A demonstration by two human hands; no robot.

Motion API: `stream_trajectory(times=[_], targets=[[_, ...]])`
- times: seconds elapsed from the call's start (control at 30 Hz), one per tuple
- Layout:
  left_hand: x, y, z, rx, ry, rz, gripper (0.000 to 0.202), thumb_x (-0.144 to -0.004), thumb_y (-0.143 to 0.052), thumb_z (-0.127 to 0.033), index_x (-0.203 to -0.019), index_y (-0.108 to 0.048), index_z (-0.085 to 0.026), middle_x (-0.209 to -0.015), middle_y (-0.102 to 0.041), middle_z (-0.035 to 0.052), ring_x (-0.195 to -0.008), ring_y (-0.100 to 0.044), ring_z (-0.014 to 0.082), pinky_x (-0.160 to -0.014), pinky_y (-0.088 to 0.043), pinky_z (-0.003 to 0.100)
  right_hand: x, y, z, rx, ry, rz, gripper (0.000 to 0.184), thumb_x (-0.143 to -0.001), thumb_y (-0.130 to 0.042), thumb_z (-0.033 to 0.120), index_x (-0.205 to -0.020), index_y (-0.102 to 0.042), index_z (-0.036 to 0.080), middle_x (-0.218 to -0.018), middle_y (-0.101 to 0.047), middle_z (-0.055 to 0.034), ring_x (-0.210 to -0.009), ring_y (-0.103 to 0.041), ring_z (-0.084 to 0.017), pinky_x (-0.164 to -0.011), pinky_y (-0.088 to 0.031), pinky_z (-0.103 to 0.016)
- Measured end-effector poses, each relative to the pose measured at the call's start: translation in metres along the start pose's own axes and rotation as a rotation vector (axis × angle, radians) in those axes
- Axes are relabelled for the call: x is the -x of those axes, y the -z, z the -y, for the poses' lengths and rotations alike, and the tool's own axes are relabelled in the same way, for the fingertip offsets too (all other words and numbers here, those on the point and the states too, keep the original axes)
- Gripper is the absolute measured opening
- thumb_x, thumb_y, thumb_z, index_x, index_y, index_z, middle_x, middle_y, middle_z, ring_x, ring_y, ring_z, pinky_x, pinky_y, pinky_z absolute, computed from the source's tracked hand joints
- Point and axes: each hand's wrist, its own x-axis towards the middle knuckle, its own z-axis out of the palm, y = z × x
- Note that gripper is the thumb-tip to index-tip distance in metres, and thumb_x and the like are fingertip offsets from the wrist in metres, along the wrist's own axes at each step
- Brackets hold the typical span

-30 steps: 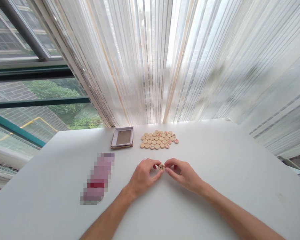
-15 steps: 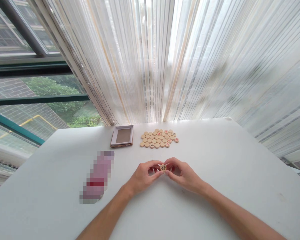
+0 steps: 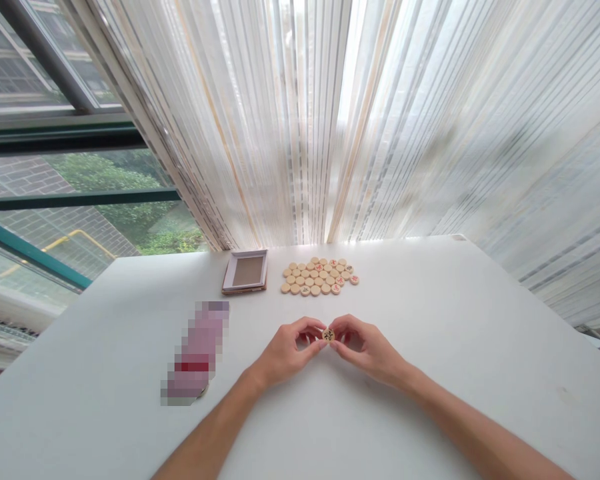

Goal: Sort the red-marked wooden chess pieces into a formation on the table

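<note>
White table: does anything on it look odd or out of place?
Yes: a pinkish patch on the left of the white table is pixelated, hiding what lies there. Otherwise nothing stands out; the round pieces lie flat in a close cluster.

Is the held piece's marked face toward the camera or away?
Toward: the piece shows its black character between the left hand and right hand.

I see the left hand (image 3: 287, 350) and right hand (image 3: 370, 345) pinching a black-marked disc (image 3: 329, 335) between them; farther across the white worktop (image 3: 460, 327), clustered discs (image 3: 317, 282) lie beside a shallow box (image 3: 249, 271), near a curtain (image 3: 275, 133).
</note>
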Motion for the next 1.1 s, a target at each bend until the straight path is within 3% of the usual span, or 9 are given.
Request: stream_trajectory(times=[0.3,0.5,0.83,1.1], targets=[[-0.0012,0.0005,-0.0018,0.004,-0.009,-0.012,0.024,-0.092,-0.063,-0.040,-0.104,-0.065,-0.020,-0.093,-0.074,0.0050,-0.085,-0.070,0.0183,-0.080,-0.055,0.031,0.0016,-0.0035,-0.0031,0.035,0.087,-0.008,0.011,-0.093,-0.059,0.025,-0.103,-0.063,0.023,-0.094,-0.070,-0.0035,-0.082,-0.064,-0.016,-0.077,-0.054,-0.030],[-0.0007,-0.0003,-0.0024,-0.008,-0.005,0.000,0.022,-0.093,-0.060,-0.039,-0.102,-0.067,-0.019,-0.092,-0.075,0.0053,-0.084,-0.070,0.0185,-0.079,-0.055,0.031,0.0027,-0.0049,-0.0044,0.126,0.182,0.006,0.019,-0.090,-0.060,0.019,-0.108,-0.063,0.024,-0.098,-0.068,-0.0045,-0.085,-0.064,-0.016,-0.078,-0.053,-0.030],[-0.0005,-0.0006,0.0005,-0.036,-0.034,-0.003,0.023,-0.090,-0.063,-0.032,-0.110,-0.066,-0.020,-0.098,-0.074,0.0055,-0.087,-0.068,0.0187,-0.081,-0.055,0.032,0.0017,-0.0064,-0.0020,0.059,0.120,-0.028,0.015,-0.091,-0.059,0.022,-0.106,-0.062,0.023,-0.096,-0.069,-0.0039,-0.083,-0.065,-0.016,-0.078,-0.055,-0.031],[-0.0012,-0.0002,-0.0023,-0.043,-0.040,-0.011,0.017,-0.090,-0.063,-0.031,-0.104,-0.067,-0.020,-0.092,-0.072,0.0034,-0.081,-0.064,0.0161,-0.076,-0.053,0.029,0.0023,-0.0051,0.0007,-0.129,0.048,-0.003,0.015,-0.097,-0.055,0.026,-0.109,-0.064,0.023,-0.102,-0.066,-0.0054,-0.090,-0.067,-0.017,-0.084,-0.056,-0.032]])
